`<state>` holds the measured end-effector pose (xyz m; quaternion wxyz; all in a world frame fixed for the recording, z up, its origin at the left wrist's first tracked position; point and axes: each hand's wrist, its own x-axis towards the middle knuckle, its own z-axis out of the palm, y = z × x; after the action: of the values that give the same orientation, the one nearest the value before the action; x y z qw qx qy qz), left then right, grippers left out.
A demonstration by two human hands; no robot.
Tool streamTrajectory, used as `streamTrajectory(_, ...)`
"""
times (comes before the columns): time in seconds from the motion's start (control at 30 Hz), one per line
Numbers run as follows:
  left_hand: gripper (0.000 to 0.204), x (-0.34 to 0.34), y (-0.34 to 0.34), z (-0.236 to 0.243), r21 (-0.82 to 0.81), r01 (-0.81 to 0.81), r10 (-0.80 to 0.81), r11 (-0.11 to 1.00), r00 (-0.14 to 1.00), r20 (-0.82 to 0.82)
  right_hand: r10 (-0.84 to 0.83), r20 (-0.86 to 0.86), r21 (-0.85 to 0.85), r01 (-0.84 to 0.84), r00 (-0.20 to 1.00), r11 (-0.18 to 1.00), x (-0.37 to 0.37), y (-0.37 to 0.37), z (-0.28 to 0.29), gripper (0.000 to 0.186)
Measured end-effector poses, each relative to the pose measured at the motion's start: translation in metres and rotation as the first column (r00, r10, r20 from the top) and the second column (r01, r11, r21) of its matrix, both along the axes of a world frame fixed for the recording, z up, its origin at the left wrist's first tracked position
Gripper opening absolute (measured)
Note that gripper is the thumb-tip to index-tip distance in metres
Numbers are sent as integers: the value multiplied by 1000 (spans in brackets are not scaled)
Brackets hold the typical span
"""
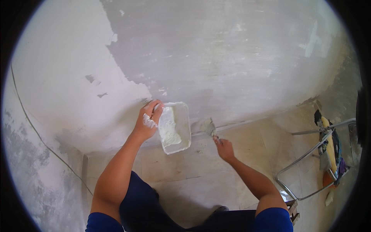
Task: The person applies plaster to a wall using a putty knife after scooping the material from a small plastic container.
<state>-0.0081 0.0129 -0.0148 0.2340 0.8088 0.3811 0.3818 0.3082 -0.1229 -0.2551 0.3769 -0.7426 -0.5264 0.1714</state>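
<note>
My left hand, smeared with white plaster, grips the left rim of a clear plastic tub. Wet white plaster lies along the tub's left side and bottom. To the right, my right hand is closed round the handle of a putty knife. Its blade points up and away from me and is coated with plaster. Tub and blade are apart, both held in front of the wall, which is partly white and partly bare grey.
A metal-framed chair with cloths and other items on it stands at the right. A cable runs down the left wall. Pale tiles cover the floor, with a wooden object near my right elbow.
</note>
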Motion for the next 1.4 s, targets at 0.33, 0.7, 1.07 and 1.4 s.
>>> streamTrajectory(0.33, 25, 29, -30, 13, 13, -84, 72, 996, 912, 405, 458, 68, 416, -442, 887, 795, 2, -30, 214, 29)
streamTrajectory(0.7, 22, 39, -49, 29, 300, -175, 10, 938, 877, 480, 131, 503, 284, -306, 854, 908, -66, -17, 183, 30)
streamTrajectory(1.07, 19, 48, -33, 17, 348, -250, -3, 903, 809, 588, 458, -392, 202, -411, 798, 889, -116, -32, 174, 24)
streamTrajectory(1.4, 18, 60, -35, 3, 238, -278, 111, 931, 834, 540, -70, -997, -73, -572, 27, 817, -113, -24, 218, 28)
